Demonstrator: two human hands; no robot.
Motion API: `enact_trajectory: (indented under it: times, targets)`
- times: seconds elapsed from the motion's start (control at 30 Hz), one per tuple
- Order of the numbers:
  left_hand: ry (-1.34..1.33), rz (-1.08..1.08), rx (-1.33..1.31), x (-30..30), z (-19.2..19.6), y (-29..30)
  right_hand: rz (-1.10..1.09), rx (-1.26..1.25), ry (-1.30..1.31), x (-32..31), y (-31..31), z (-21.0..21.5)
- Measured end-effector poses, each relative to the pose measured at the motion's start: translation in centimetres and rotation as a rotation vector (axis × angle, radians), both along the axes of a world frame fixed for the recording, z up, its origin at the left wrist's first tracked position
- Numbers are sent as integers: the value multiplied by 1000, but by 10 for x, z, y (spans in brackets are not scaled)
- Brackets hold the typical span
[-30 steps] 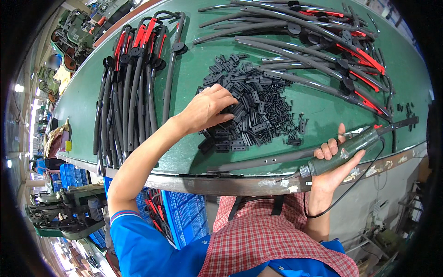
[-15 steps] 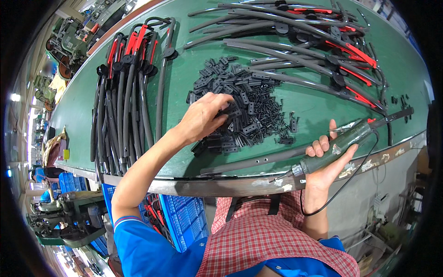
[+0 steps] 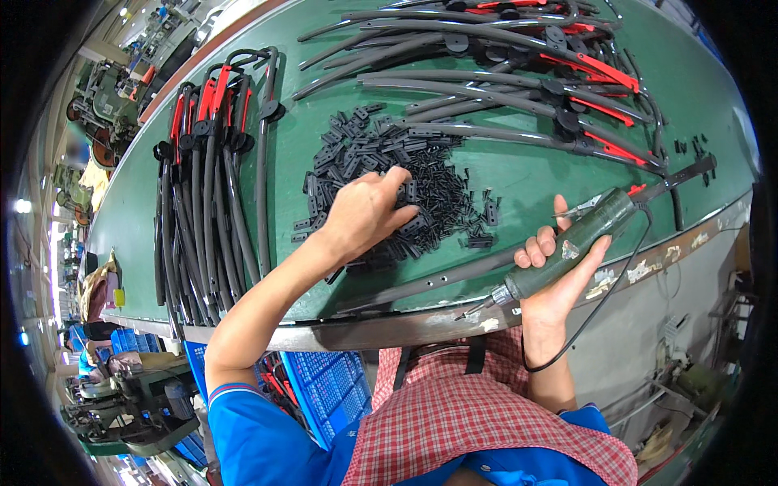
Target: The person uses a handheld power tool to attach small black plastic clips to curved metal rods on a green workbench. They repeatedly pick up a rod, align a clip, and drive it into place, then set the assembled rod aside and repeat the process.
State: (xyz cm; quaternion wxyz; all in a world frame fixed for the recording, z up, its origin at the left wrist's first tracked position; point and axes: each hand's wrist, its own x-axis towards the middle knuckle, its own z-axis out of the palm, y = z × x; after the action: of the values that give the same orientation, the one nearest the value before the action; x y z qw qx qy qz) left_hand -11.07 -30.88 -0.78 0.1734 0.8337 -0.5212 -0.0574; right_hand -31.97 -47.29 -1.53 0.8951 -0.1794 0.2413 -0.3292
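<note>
My left hand [image 3: 366,212] reaches into a heap of small black plastic clips [image 3: 397,166] in the middle of the green table [image 3: 519,174], fingers curled among the clips. Whether it grips one is hidden. My right hand [image 3: 559,275] is near the table's front edge and holds a grey-green cylindrical power tool [image 3: 571,243] with a black cord [image 3: 604,304] looping below it. A long black tube [image 3: 442,279] lies along the front edge between my hands, its far end under the tool.
A bundle of black tubes with red ends [image 3: 198,186] lies at the left of the table. More black curved tubes with red parts [image 3: 527,73] fan across the back right. Blue crates [image 3: 324,389] sit under the table. Machines [image 3: 105,105] stand at far left.
My left hand has shifted slightly within the clip heap. My right hand keeps the power tool at the front edge, moving it very little.
</note>
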Motion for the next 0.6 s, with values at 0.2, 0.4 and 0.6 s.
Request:
enact_trajectory:
  times: [0.2,0.4,0.6]
  targets:
    - [-137,-348,8,28,18,5,2,-2,8,1,0,1]
    - [-83,-363,84,39,7,1,12,-8,6,1,0,-1]
    - [57,-190,-154,-6,37,18,15,31,-7,0,-3,-3]
